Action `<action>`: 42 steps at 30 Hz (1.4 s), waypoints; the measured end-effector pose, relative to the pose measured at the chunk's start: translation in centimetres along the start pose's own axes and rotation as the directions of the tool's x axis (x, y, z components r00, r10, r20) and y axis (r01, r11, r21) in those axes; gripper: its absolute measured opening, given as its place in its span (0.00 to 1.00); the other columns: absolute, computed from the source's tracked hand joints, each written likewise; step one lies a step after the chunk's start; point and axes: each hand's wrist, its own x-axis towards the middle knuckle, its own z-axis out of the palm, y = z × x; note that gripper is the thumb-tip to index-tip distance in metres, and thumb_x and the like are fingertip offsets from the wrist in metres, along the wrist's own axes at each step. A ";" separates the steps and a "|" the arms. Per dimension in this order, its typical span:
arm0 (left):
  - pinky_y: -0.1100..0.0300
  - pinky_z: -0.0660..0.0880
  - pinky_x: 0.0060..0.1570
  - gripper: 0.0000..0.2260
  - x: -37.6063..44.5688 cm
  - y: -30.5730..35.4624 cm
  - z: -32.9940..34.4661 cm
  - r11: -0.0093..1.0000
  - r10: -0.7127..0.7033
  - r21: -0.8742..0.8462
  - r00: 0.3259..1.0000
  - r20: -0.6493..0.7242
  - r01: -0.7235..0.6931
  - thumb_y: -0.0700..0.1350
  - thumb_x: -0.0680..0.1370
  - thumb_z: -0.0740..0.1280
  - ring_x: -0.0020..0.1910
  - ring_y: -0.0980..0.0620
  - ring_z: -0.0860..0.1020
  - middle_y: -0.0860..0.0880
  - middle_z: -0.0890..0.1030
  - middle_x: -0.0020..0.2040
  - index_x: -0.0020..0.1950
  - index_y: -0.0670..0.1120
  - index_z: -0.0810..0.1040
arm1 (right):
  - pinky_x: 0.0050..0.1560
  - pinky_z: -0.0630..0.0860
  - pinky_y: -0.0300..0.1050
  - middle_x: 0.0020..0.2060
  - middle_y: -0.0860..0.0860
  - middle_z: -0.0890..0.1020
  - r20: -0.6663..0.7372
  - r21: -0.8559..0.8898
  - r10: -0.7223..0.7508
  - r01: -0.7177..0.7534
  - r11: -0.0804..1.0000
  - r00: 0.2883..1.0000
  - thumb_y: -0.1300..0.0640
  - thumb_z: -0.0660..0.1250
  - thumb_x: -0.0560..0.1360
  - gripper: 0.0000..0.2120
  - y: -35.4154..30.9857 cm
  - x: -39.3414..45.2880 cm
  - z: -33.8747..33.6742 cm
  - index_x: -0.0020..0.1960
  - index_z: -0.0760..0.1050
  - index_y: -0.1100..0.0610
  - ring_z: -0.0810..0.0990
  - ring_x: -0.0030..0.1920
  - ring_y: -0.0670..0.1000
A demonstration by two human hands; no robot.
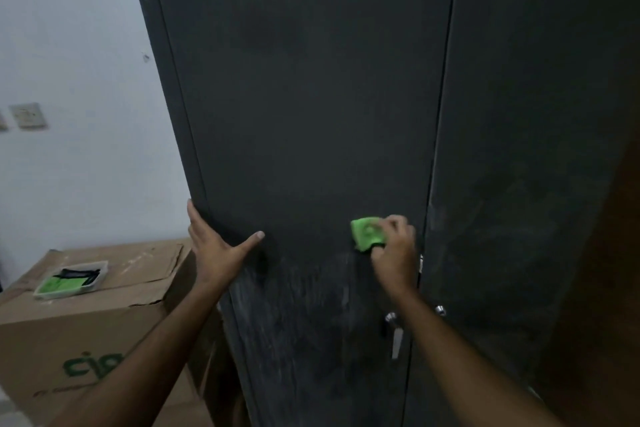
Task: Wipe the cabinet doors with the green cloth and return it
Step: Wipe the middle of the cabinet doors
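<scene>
A tall dark cabinet [346,97] fills most of the view, its left door [304,114] and right door [519,114] meeting at a vertical seam. Pale streaks and smears mark the lower part of the left door. To the left stands a large cardboard box [104,308] against a white wall [69,45], with green lettering on its front. On top of the box sits a shallow white tray [100,276] holding something green and something black. The left hand [216,250] lies flat against the left door's outer edge, its grip spread, thumb stretched wide. The right hand [394,250] has its grip pinching the green cloth [367,233], bunched and pressed to the left door near the seam. Below it, two small metal handles [393,322] flank the seam.
</scene>
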 end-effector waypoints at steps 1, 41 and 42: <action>0.35 0.58 0.79 0.65 0.0 0.0 0.3 1.000 -0.010 0.015 1.000 -0.013 0.011 0.55 0.66 0.85 0.83 0.41 0.54 0.47 0.52 0.85 0.84 0.56 0.37 | 0.59 0.75 0.54 0.56 0.58 0.76 -0.095 0.064 0.157 -0.151 0.986 0.983 0.74 0.66 0.63 0.25 1.0 1.7 -1.2 0.57 0.82 0.58 0.76 0.55 0.63; 0.34 0.58 0.79 0.66 -0.2 0.2 2.7 0.996 -0.047 0.064 0.982 -0.181 0.060 0.59 0.64 0.85 0.83 0.41 0.55 0.46 0.54 0.84 0.85 0.54 0.39 | 0.58 0.72 0.53 0.56 0.54 0.75 -0.267 0.006 -0.029 0.032 0.999 0.963 0.71 0.67 0.64 0.27 4.5 10.4 -6.5 0.59 0.83 0.52 0.72 0.54 0.59; 0.35 0.58 0.80 0.66 -0.2 0.2 2.6 0.996 -0.048 0.070 0.983 -0.179 0.061 0.59 0.64 0.85 0.83 0.41 0.55 0.46 0.54 0.84 0.85 0.54 0.39 | 0.57 0.71 0.52 0.57 0.53 0.76 -0.271 0.004 -0.045 0.048 0.999 0.961 0.70 0.67 0.64 0.27 3.8 10.7 -6.3 0.59 0.83 0.51 0.73 0.55 0.59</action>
